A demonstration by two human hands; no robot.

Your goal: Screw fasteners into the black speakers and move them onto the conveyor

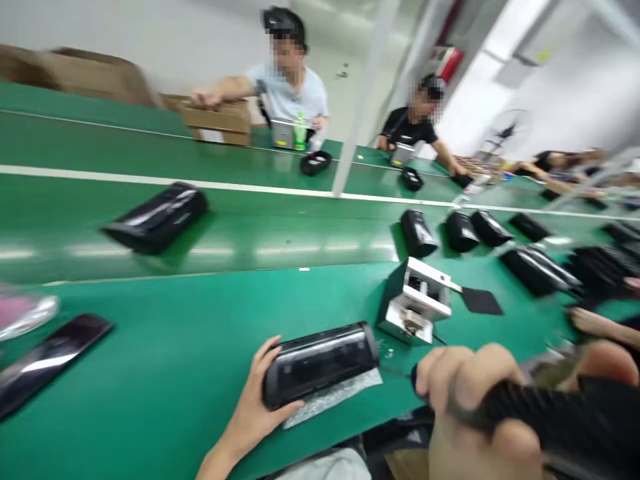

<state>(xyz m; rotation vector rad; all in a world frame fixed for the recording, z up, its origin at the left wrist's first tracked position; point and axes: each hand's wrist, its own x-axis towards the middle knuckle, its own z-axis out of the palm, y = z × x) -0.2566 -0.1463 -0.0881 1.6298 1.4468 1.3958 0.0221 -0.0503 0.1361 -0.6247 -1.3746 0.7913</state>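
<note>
My left hand [255,400] is closed round the left end of a glossy black cylindrical housing [323,363], fingers above and thumb below. The housing lies on its side over a grey speckled strip [335,398] on the green bench. At lower right, my right hand [475,393], blurred and close to the camera, is wrapped round a black electric screwdriver [545,413]. Its thin shaft points left, with the tip close to the housing's right end; whether they touch I cannot tell. Just behind stands a metal screw feeder [417,300].
A flat dark glossy panel [50,360] and a clear plastic-wrapped item [25,310] lie at left. Another black housing [157,217] rests on the conveyor [280,233], with several more at right. Co-workers [290,87] sit across, near a cardboard box [217,122]. A post [357,100] rises mid-view.
</note>
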